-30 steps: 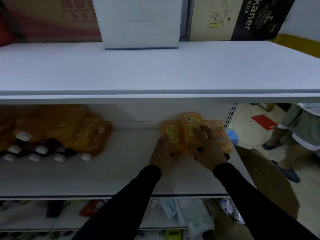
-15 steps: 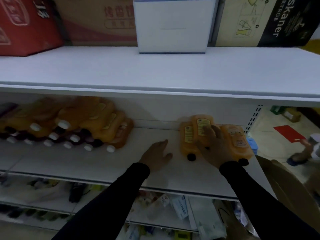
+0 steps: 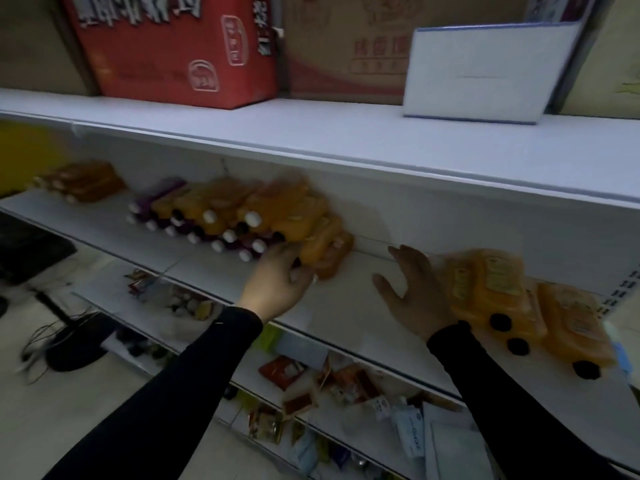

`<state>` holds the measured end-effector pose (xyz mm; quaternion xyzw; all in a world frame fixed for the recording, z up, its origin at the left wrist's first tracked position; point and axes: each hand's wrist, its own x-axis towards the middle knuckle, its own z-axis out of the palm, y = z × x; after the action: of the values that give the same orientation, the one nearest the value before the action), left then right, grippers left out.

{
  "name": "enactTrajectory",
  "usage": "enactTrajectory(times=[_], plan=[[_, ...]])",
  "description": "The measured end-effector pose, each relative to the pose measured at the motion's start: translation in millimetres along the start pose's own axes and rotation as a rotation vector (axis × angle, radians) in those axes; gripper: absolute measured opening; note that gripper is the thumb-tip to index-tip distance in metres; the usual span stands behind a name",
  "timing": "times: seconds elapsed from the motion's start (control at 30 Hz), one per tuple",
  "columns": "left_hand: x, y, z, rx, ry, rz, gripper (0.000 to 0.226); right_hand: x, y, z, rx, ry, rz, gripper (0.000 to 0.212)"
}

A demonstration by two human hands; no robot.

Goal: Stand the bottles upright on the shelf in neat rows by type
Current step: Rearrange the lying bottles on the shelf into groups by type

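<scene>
- My left hand [image 3: 277, 285] has left the bare shelf board [image 3: 349, 306] in the middle, where it lay flat half a second ago, and reached across to the pile of orange bottles [image 3: 284, 213] on the left; its fingers curl round the cap end of the lowest orange bottle [image 3: 327, 249] at the pile's right edge.
- That bottle lies on its side, as does the whole pile, white caps toward me, with dark purple bottles [image 3: 162, 202] under and beside it.
- My right hand [image 3: 415, 292] has come off the three orange bottles with black caps [image 3: 491, 292]. It now hovers just left of them, fingers spread wide and relaxed, gripping nothing; I cannot tell whether its edge touches the nearest one.
- Those three lie flat side by side at the right end of the shelf, black caps toward me, much as before.
- A further small group of orange bottles [image 3: 83, 181] lies at the far left.
- The view has swung left and is blurred: a red carton [image 3: 180, 50] now stands on the top shelf [image 3: 346, 133], with the white box [image 3: 485, 71] to its right.
- The lower shelf [image 3: 346, 386] holds assorted small packets.
</scene>
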<state>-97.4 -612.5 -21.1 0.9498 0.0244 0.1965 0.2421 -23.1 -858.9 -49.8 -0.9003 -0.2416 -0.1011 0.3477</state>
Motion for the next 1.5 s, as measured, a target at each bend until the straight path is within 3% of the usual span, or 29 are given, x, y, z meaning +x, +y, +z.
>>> enactTrajectory(times=[0.2, 0.37, 0.57, 0.67, 0.87, 1.03, 1.23, 1.5], plan=[[16.4, -65.6, -42.9, -0.006, 0.116, -0.109, 0.047, 28.5, -54.6, 45.5, 0.075, -0.041, -0.038, 0.059], [51.8, -141.1, -68.2, -0.049, 0.133, -0.145, 0.014, 72.3, -108.5, 81.2, 0.078, -0.036, 0.022, 0.044], [98.6, -231.3, -82.9, 0.014, -0.007, -0.160, 0.045, 147.8, -184.4, 124.4, 0.102, 0.045, 0.049, 0.042], [121.4, -251.7, -83.4, 0.015, -0.084, -0.101, 0.059, 180.6, -205.2, 143.3, 0.042, -0.025, 0.253, 0.063], [158.7, -264.2, -72.1, 0.192, -0.094, 0.166, 0.075, 195.5, -221.0, 169.8, -0.242, -0.059, 0.378, 0.083], [174.7, -266.5, -53.9, 0.466, -0.162, 0.108, 0.083, 195.4, -217.4, 175.0, -0.123, 0.052, 0.390, 0.077], [160.2, -260.8, -61.1, 0.398, -0.115, 0.139, 0.077, 192.5, -204.5, 169.2, 0.053, 0.126, 0.319, 0.070], [112.6, -235.6, -67.5, 0.073, 0.023, 0.012, 0.069, 182.3, -197.8, 154.0, 0.185, 0.147, 0.310, 0.068]])
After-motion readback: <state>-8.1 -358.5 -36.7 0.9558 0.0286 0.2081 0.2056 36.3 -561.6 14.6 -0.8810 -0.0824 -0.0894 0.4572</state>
